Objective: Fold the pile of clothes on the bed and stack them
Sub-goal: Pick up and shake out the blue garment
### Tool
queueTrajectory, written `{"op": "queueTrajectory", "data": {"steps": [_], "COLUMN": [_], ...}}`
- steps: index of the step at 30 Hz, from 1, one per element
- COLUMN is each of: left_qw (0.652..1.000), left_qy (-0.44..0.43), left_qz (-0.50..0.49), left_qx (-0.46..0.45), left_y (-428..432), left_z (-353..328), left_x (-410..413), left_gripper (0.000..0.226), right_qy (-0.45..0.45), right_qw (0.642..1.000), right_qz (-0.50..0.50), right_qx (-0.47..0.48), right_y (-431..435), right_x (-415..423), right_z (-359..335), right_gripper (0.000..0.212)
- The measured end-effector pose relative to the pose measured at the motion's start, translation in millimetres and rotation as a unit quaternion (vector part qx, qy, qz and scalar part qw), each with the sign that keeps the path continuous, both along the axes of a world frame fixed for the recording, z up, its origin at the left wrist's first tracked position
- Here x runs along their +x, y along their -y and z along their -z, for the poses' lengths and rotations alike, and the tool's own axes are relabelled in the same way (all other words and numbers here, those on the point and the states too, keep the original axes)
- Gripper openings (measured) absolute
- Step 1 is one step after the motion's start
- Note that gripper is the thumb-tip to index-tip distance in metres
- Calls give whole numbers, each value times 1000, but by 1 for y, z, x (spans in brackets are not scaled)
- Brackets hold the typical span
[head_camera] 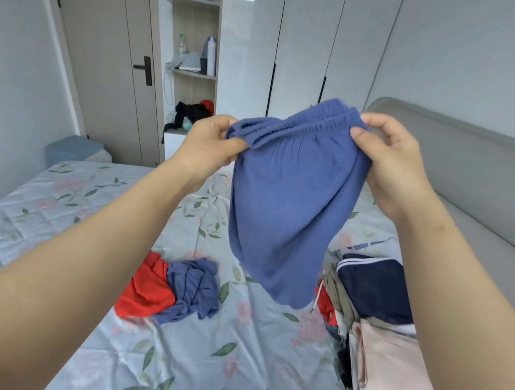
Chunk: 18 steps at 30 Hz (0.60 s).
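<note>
I hold up blue shorts [287, 204] by their elastic waistband, well above the bed [231, 367]. My left hand [210, 145] pinches the waistband's left end and my right hand [390, 161] pinches its right end. The fabric hangs down between them. Below on the floral sheet lie a crumpled red garment [144, 291] and a crumpled blue garment [192, 286], touching each other. At the right sit folded clothes: a navy piece with white stripes [373, 289] on a stack, and a pale pink folded piece [396, 374] nearer to me.
A grey padded headboard [476, 160] runs along the bed's right side. White wardrobe doors [303, 47] and an open shelf unit [194, 55] stand behind. A door [106, 52] is at the left. Dark and red clothes [192, 111] lie on a low cabinet.
</note>
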<state>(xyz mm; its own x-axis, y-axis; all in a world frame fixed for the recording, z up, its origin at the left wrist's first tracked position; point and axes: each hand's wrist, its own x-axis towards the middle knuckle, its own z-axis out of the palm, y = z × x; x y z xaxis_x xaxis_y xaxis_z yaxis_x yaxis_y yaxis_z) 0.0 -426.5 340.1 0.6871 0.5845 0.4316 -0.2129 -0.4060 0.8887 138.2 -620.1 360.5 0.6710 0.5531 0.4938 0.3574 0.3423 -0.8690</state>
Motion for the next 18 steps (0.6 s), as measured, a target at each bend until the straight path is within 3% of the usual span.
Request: {"op": "queueTrajectory", "data": {"steps": [5, 9, 13, 18], "left_qw": [995, 974, 942, 916], "left_qy": [-95, -181, -261, -373], "left_qz": [26, 71, 89, 77], "left_qx": [-32, -116, -193, -123], "left_y": [21, 27, 33, 19], "left_z": [78, 159, 232, 311], "left_x": [-23, -32, -30, -10], "left_gripper": [21, 22, 20, 12], "right_qy": [-108, -225, -274, -327], "right_qw": [980, 933, 895, 848], "right_qz": [-97, -143, -138, -137], "right_qx": [-135, -240, -323, -395], "right_y": [29, 45, 52, 48], "right_x": [-4, -13, -14, 1], "right_z": [86, 170, 241, 309], "right_gripper": [18, 30, 20, 19]}}
